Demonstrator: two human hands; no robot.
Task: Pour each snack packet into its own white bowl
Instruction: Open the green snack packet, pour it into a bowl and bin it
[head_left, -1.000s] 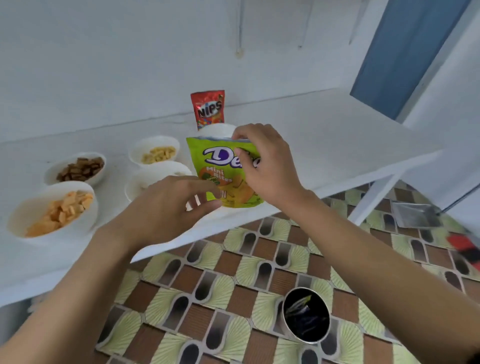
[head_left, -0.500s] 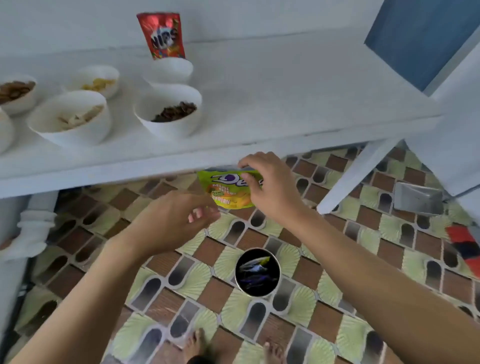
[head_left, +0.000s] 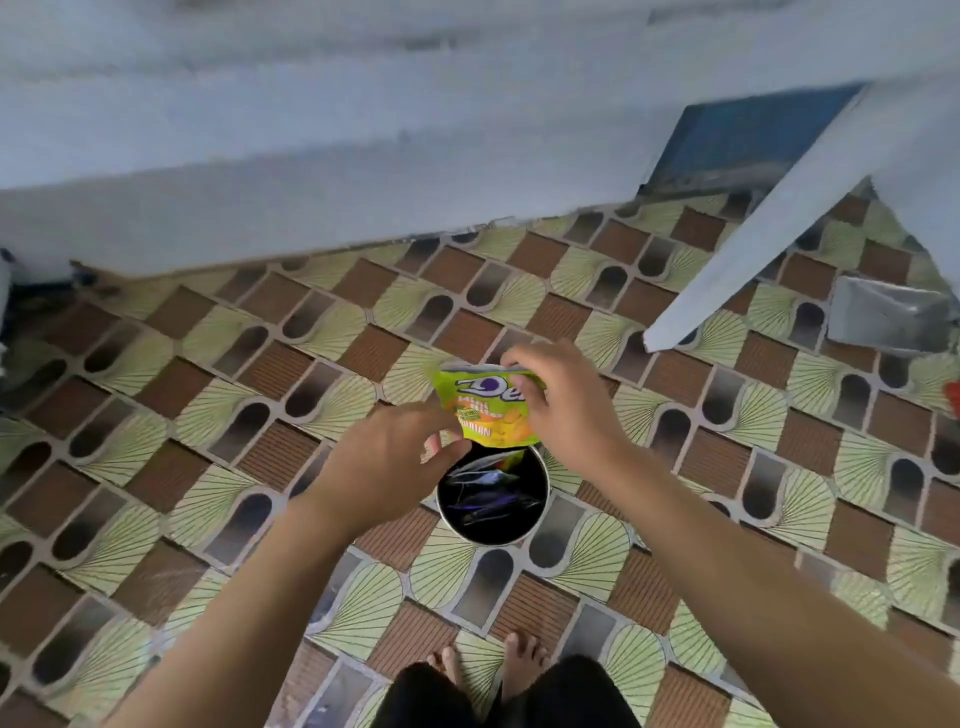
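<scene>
Pinching at the left, the left hand (head_left: 395, 457) has its curled fingertips closed on the lower left corner of the green and yellow foil snack packet (head_left: 488, 410), which lies toward 2 o'clock from that hand. The packet hangs in the air between both hands, printed face toward the camera. Its long axis runs roughly from 12 to 6 o'clock, leaning slightly toward 5, with the silver top edge pointing to 12. Whether anything is left inside cannot be told.

At 6 o'clock from the packet, partly overlapped by its bottom edge in this view, stands the round bin with a black liner (head_left: 493, 514) on the patterned tiled floor (head_left: 208, 415), with crumpled wrappers (head_left: 483, 467) inside. The right hand (head_left: 566, 405) grips the packet's upper right corner, fingers folded over the top edge; it sits at 3 o'clock from the packet. Both hands touch the packet, so neither is nearer. No white bowl is in view, so a drop into the bin looks likeliest, straight down toward 6. Further right, at 2 o'clock, slants the white table leg (head_left: 753, 234).
</scene>
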